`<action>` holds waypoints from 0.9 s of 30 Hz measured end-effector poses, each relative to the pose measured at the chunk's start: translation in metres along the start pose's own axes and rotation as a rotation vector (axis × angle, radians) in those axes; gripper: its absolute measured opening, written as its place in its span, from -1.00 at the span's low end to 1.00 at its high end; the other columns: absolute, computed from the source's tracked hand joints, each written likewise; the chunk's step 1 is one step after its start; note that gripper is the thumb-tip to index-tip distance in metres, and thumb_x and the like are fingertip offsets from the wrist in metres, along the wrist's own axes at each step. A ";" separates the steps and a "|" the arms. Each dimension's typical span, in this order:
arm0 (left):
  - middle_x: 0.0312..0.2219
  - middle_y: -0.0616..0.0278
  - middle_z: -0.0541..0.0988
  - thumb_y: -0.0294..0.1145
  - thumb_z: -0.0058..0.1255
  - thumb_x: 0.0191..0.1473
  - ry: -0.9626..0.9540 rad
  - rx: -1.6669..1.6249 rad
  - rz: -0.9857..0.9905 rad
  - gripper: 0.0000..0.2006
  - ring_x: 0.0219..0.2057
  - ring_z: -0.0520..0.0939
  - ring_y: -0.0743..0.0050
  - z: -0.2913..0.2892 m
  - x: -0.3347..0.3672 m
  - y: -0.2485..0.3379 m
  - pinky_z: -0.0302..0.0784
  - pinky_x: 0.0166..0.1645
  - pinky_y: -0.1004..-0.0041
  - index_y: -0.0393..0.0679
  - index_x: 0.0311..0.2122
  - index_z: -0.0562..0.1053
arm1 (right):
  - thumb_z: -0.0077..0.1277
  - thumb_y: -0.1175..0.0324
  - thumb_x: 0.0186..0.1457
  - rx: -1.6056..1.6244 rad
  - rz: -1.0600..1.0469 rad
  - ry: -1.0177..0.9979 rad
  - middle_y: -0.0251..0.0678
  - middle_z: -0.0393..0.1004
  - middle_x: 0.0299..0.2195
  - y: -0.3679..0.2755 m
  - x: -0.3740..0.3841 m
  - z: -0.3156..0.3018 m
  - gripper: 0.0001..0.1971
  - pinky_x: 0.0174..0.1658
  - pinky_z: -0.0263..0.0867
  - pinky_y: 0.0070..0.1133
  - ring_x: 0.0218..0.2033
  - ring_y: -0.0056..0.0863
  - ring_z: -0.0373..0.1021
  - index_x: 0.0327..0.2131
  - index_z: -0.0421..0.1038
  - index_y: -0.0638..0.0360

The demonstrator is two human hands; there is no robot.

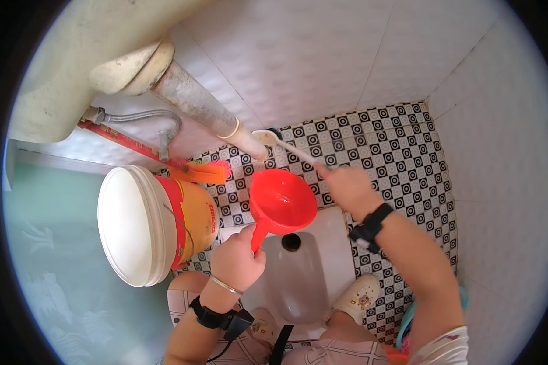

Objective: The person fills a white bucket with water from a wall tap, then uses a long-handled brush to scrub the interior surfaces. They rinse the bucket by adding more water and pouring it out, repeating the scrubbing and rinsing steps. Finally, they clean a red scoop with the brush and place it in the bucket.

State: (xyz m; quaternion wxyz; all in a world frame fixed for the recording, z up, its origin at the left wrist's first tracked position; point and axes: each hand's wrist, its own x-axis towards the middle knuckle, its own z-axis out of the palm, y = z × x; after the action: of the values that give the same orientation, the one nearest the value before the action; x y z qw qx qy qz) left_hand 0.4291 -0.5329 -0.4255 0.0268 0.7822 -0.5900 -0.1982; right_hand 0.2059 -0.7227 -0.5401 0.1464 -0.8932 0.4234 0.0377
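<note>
My left hand is wrapped round the handle of a red plastic water dipper. The dipper's bowl is over the far end of a white squat toilet, and its inside looks shiny. In my right hand is a long-handled scrub brush with a pale handle. The brush's white head points away to the left, beside the foot of a drain pipe and close to the wall. Its dark bristles are mostly hidden.
A yellow and red bucket with a white lid stands at left. Behind it are an orange plastic piece and a metal hose. Black and white patterned tiles cover the floor. A teal basin is at lower right.
</note>
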 end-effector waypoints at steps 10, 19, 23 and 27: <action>-0.45 -0.01 0.60 -0.30 0.12 -0.07 -0.090 0.104 0.034 -0.54 -0.44 0.66 0.00 0.004 -0.015 -0.005 0.59 -0.33 0.14 -0.14 0.01 0.47 | -0.16 0.44 0.15 0.094 0.079 -0.180 -0.21 0.52 -0.58 -0.016 -0.090 -0.033 -0.50 -0.52 0.40 -0.25 -0.54 -0.18 0.51 0.19 0.31 -0.07; -0.44 0.00 0.60 -0.31 0.11 -0.08 0.013 0.050 0.028 -0.55 -0.43 0.65 -0.04 -0.003 -0.035 -0.028 0.59 -0.32 0.13 -0.09 0.00 0.48 | -0.22 0.42 0.19 0.202 0.104 -0.135 -0.18 0.55 -0.52 -0.042 -0.066 -0.010 -0.50 -0.44 0.43 -0.24 -0.48 -0.14 0.53 0.24 0.23 0.03; -0.44 0.00 0.60 -0.33 0.11 -0.09 -0.032 0.015 -0.035 -0.55 -0.42 0.65 -0.03 -0.008 -0.043 -0.038 0.59 -0.31 0.12 -0.06 0.01 0.48 | -0.17 0.39 0.19 0.112 0.124 -0.264 -0.18 0.53 -0.57 -0.034 -0.092 -0.024 -0.49 -0.49 0.41 -0.23 -0.52 -0.13 0.51 0.23 0.23 -0.14; -0.45 0.00 0.60 -0.33 0.12 -0.09 -0.013 0.052 -0.006 -0.53 -0.42 0.65 -0.03 -0.004 -0.046 -0.039 0.60 -0.30 0.13 -0.05 0.02 0.47 | -0.13 0.33 0.20 0.131 0.274 -0.016 -0.20 0.53 -0.59 -0.020 -0.053 -0.019 -0.54 -0.52 0.40 -0.23 -0.56 -0.15 0.50 0.19 0.27 -0.22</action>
State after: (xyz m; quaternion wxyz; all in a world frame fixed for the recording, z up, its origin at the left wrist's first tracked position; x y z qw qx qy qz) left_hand 0.4560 -0.4789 -0.4194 0.0019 0.7832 -0.5927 -0.1882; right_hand 0.1862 -0.6764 -0.5070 0.2013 -0.8153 0.5417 0.0365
